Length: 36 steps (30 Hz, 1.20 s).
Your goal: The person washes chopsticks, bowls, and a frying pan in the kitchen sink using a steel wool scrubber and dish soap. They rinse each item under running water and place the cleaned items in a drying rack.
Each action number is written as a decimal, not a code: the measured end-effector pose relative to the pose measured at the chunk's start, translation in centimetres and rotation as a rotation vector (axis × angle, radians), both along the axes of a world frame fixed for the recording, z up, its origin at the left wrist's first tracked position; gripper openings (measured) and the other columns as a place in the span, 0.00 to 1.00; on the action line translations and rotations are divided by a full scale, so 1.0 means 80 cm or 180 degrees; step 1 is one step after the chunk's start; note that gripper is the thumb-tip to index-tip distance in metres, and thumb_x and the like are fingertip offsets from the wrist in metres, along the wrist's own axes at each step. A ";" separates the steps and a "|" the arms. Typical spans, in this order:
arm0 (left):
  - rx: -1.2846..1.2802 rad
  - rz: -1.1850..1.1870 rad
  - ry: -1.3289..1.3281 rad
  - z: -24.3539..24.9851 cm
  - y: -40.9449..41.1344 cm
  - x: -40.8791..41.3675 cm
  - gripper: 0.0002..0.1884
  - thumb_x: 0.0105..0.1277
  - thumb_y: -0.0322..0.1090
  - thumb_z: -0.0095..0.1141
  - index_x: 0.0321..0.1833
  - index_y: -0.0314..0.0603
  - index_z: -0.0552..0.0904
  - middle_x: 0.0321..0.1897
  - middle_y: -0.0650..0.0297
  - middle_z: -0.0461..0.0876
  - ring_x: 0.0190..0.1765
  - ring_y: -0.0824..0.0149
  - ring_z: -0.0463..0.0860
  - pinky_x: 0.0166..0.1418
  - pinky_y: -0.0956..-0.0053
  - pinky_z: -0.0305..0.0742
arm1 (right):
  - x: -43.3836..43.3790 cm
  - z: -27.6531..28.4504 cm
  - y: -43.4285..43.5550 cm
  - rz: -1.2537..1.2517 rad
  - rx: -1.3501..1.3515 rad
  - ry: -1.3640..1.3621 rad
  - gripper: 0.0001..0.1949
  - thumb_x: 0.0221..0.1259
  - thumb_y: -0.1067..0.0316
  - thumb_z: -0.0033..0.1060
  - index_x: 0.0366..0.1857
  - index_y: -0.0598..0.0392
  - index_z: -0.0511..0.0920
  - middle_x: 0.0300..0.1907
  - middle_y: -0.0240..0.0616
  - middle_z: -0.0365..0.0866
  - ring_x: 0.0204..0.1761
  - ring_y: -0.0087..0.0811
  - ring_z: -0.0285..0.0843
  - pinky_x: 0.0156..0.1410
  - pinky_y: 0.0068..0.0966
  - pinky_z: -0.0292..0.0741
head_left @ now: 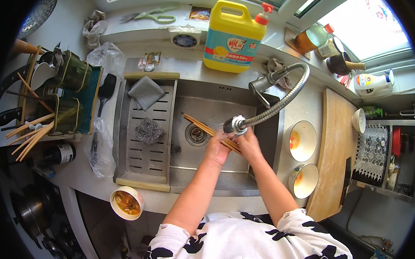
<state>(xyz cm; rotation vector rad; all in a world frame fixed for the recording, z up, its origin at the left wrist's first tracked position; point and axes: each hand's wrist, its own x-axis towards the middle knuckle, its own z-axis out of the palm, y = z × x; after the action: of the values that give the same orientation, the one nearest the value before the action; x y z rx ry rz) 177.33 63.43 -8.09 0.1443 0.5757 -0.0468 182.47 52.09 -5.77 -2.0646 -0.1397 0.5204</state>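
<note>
A bundle of wooden chopsticks slants over the stainless steel sink, its far end above the drain. My left hand is closed around its middle. At the near end my right hand touches the chopsticks; its fingers are partly hidden under the faucet head, so their grip is unclear. The faucet head on its flexible metal hose hangs just over both hands. Whether water runs cannot be told. Left of the hands, a steel wool scourer and a grey scrubbing pad lie on the slotted drain tray.
A yellow detergent jug stands behind the sink. To the right are two bowls with food remains and a wooden cutting board. A bowl of soup sits at the front left edge. Utensil holders stand far left.
</note>
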 end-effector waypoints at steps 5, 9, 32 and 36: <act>-0.0351 0.0116 -0.0102 -0.017 0.009 -0.001 0.14 0.71 0.38 0.41 0.54 0.41 0.73 0.51 0.59 0.77 0.54 0.62 0.75 0.54 0.61 0.72 | -0.016 0.013 -0.038 -0.0996 0.0641 0.0069 0.25 0.71 0.55 0.38 0.62 0.65 0.64 0.62 0.52 0.67 0.65 0.39 0.63 0.69 0.29 0.59; 0.0060 -0.0039 -0.0020 -0.015 -0.027 -0.005 0.12 0.67 0.36 0.49 0.50 0.41 0.74 0.40 0.60 0.81 0.42 0.63 0.80 0.49 0.67 0.76 | -0.058 -0.012 0.007 -0.1142 0.1312 0.0848 0.24 0.71 0.53 0.38 0.60 0.64 0.67 0.57 0.45 0.71 0.59 0.34 0.68 0.65 0.28 0.63; 0.2005 -0.1964 0.0966 0.073 -0.015 -0.071 0.17 0.71 0.52 0.42 0.31 0.48 0.64 0.15 0.74 0.58 0.14 0.78 0.55 0.15 0.81 0.51 | -0.001 -0.125 0.055 -0.1042 0.1101 0.0779 0.06 0.60 0.64 0.53 0.38 0.49 0.73 0.27 0.29 0.73 0.26 0.24 0.72 0.26 0.23 0.70; 0.0692 -0.1944 0.0743 0.076 0.001 -0.078 0.19 0.72 0.54 0.40 0.32 0.47 0.65 0.16 0.74 0.58 0.14 0.80 0.54 0.14 0.83 0.52 | 0.002 -0.034 0.062 -0.1247 0.1903 0.2292 0.11 0.62 0.60 0.52 0.41 0.56 0.72 0.28 0.31 0.73 0.26 0.26 0.72 0.28 0.23 0.71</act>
<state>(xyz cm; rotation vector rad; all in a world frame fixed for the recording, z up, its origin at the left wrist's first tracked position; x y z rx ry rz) 171.06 63.47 -2.01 0.5282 0.7523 -0.6013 182.66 57.05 -8.49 -1.1905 0.4726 0.8207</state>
